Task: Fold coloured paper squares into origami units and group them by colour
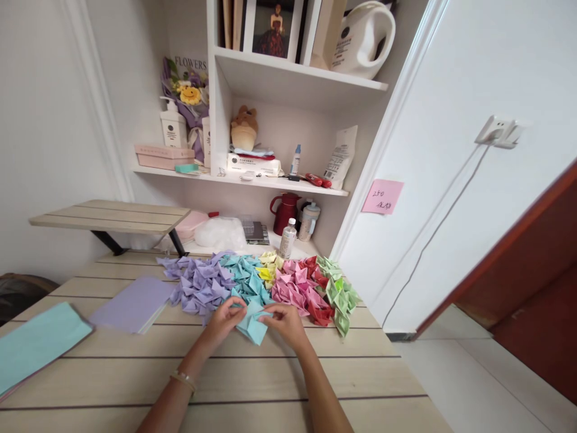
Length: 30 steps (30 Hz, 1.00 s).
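Between my two hands is a light-blue folded paper (253, 326), partly opened out, just above the table in front of the heap. My left hand (224, 317) pinches its left edge between thumb and fingers. On the other side my right hand (285, 320) grips the right edge, thumb toward the middle. Right behind them lie folded paper boats in colour groups: purple boats (202, 285), blue boats (244, 273), yellow boats (269, 264), pink boats (295, 282), red boats (321, 314) and green boats (342, 300).
Purple paper sheets (130, 304) and a stack of blue sheets (42, 340) lie on the left of the slatted table (252, 382). A raised wooden stand (108, 216) is at the back left. A plastic bottle (288, 239) and a red jug (285, 213) stand behind the boats, under shelves.
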Each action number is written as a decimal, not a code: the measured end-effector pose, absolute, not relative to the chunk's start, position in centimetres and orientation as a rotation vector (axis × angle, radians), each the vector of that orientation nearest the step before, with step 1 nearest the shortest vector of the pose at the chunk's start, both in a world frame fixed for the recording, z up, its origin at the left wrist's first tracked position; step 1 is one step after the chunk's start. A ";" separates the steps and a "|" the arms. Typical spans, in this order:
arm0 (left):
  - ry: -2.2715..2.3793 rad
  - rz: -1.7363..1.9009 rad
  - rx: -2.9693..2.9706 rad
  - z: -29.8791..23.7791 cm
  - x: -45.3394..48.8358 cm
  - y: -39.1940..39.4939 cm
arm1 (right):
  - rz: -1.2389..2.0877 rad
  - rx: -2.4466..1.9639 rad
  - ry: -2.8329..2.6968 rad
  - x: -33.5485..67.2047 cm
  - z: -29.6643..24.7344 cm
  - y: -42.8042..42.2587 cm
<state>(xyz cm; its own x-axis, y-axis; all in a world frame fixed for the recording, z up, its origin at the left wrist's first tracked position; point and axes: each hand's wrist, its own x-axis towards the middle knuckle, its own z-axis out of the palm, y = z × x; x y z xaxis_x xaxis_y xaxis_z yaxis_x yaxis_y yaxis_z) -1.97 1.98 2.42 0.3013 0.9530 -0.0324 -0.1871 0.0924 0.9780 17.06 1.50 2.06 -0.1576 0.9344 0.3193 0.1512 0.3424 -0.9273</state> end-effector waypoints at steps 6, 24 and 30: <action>0.733 0.993 1.136 1.7 -2.2 2.4 | 1.088 -1.001 -1.303 17.1 1.7 1.8; 0.906 1.078 1.047 2.0 -1.8 2.2 | 1.142 -0.869 -1.158 16.5 2.1 1.7; 0.918 1.085 1.049 2.3 -2.2 2.2 | 1.232 -0.870 -1.322 17.5 2.6 1.4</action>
<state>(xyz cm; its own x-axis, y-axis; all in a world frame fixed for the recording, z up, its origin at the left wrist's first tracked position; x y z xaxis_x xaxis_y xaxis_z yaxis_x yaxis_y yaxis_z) -2.17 2.21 2.33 0.2267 0.9712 -0.0737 -0.2338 0.1277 0.9639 17.46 1.42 2.64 -0.1540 0.9634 0.2194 -0.1505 0.1966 -0.9689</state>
